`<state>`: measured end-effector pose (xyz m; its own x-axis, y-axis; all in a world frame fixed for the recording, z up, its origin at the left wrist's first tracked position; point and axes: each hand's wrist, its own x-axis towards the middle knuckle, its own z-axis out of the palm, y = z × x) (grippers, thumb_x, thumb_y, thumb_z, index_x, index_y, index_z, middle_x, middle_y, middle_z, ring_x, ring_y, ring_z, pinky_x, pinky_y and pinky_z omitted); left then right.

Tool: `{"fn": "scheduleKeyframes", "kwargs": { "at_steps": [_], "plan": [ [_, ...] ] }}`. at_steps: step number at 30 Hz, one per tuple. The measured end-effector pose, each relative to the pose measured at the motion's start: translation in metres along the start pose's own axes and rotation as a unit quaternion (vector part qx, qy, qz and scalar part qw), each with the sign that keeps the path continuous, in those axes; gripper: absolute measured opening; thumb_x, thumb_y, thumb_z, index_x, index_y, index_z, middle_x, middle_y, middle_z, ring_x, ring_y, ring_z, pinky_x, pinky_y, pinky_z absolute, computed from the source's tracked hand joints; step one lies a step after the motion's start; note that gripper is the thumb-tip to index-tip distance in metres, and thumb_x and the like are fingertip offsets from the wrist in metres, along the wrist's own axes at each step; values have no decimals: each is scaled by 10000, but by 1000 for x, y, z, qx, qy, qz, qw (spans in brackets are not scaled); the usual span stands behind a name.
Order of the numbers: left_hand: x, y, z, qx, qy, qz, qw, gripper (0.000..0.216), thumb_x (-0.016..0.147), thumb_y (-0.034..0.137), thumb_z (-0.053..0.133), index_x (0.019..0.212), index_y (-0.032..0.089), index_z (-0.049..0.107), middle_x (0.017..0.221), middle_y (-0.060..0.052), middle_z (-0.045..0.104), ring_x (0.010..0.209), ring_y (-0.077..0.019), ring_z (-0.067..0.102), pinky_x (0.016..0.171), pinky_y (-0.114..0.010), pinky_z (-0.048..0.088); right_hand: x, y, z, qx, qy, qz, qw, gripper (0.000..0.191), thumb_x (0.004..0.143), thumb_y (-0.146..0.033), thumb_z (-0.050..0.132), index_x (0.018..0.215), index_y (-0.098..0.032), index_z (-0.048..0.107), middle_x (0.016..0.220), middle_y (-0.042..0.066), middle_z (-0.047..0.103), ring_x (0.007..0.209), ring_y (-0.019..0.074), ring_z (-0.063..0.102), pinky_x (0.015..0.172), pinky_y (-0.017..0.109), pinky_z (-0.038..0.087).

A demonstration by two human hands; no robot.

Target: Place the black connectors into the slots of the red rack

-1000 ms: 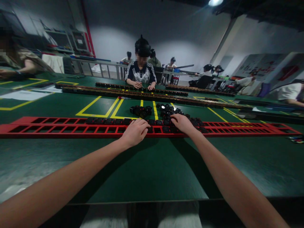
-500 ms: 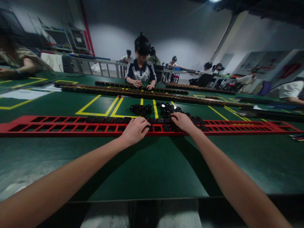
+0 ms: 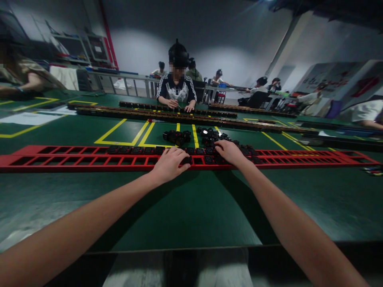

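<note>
Green bench (image 3: 191, 211) carries a long red rack (image 3: 60, 159); left hand (image 3: 170, 163) presses a black socket (image 3: 188, 160) into its slot; right hand (image 3: 229, 152), fingers curled, rests on loose sockets (image 3: 214, 135); seating needs square alignment.

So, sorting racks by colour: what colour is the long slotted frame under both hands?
Red, clearest in the head view.

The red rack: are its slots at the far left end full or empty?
Empty: the red rack shows open slots at its left end; black parts fill slots nearer the middle.

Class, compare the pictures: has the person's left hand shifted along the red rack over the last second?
No. The left hand rests at the same slot of the red rack, just left of the right hand.
</note>
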<state>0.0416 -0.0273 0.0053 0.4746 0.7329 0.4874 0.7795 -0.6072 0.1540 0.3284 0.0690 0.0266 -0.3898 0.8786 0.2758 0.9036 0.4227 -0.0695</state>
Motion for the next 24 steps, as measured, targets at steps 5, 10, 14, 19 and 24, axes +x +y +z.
{"fn": "scheduleKeyframes", "kwargs": {
  "at_steps": [5, 10, 14, 19, 24],
  "plan": [
    [1, 1, -1, -6, -9, -15, 1000, 243, 942, 334, 636, 1139, 193, 643, 1138, -65, 676, 1127, -282, 539, 961, -472, 431, 0, 1, 1, 1, 0, 1, 1000, 352, 980, -262, 471, 1242, -143, 672, 1252, 118, 687, 1169, 251, 630, 1060, 359, 439],
    [2, -1, 2, 2, -5, -6, 1000, 216, 963, 311, 615, 1147, 200, 634, 1138, -61, 661, 1126, -279, 526, 956, -465, 429, 0, 1, 2, 2, 7, -3, 1000, 347, 978, -258, 474, 1237, -143, 675, 1248, 110, 690, 1162, 244, 633, 1061, 348, 438],
    [1, -1, 4, 2, 1, -2, 1000, 193, 973, 298, 601, 1142, 207, 622, 1147, -60, 645, 1124, -279, 514, 952, -463, 433, 0, 1, 1, 0, 6, -1, 1000, 348, 979, -260, 473, 1240, -146, 673, 1255, 110, 686, 1164, 245, 632, 1063, 350, 438],
    [1, 0, 3, -30, 45, 6, 999, 145, 963, 237, 609, 1100, 193, 591, 1120, -61, 631, 1090, -261, 530, 951, -444, 464, -1, -1, -2, -1, 0, -1, 1000, 347, 981, -262, 472, 1237, -147, 676, 1248, 112, 689, 1162, 251, 634, 1059, 356, 442],
    [0, 2, 4, -131, 104, 21, 986, 135, 959, 188, 600, 1087, 197, 557, 1179, -75, 545, 1092, -218, 584, 926, -399, 526, -1, -1, -2, 2, 1, 1, 1000, 346, 981, -265, 473, 1240, -154, 674, 1250, 110, 689, 1160, 247, 635, 1056, 352, 444]
  ]
}}
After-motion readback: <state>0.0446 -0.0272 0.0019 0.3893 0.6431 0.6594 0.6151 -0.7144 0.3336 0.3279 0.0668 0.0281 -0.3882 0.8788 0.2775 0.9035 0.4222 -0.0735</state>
